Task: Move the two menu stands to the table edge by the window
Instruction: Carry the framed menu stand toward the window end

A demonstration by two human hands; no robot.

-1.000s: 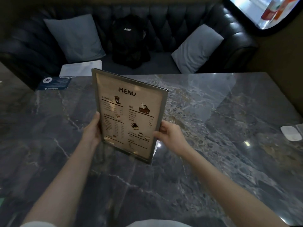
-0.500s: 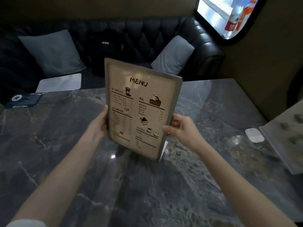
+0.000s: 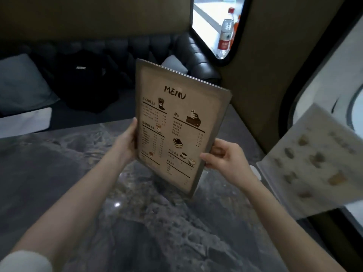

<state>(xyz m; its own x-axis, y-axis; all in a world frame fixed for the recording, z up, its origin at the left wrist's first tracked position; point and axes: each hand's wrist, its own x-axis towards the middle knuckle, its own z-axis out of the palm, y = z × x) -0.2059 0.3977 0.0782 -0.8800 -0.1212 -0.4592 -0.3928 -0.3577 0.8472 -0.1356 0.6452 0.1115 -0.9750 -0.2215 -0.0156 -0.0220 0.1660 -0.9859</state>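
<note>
The menu stand [image 3: 176, 126] covers most of the left hand [image 3: 125, 143] and its own foot. At the right of the frame, a 2nd menu stand [image 3: 318, 163] is blurred, its print unreadable.

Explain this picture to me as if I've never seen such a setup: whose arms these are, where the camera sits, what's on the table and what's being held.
No machine here: a person wears a wide-angle camera on the head, so you look forward and down along their own two bare arms. The left hand and right hand grip the two side edges of a brown menu stand headed MENU, which is held tilted above a dark marble table. At the right, by the window, stands a second, pale menu stand, blurred. Beyond the table is a dark sofa with a black bag and grey cushions. A water bottle shows through an opening above.
</note>
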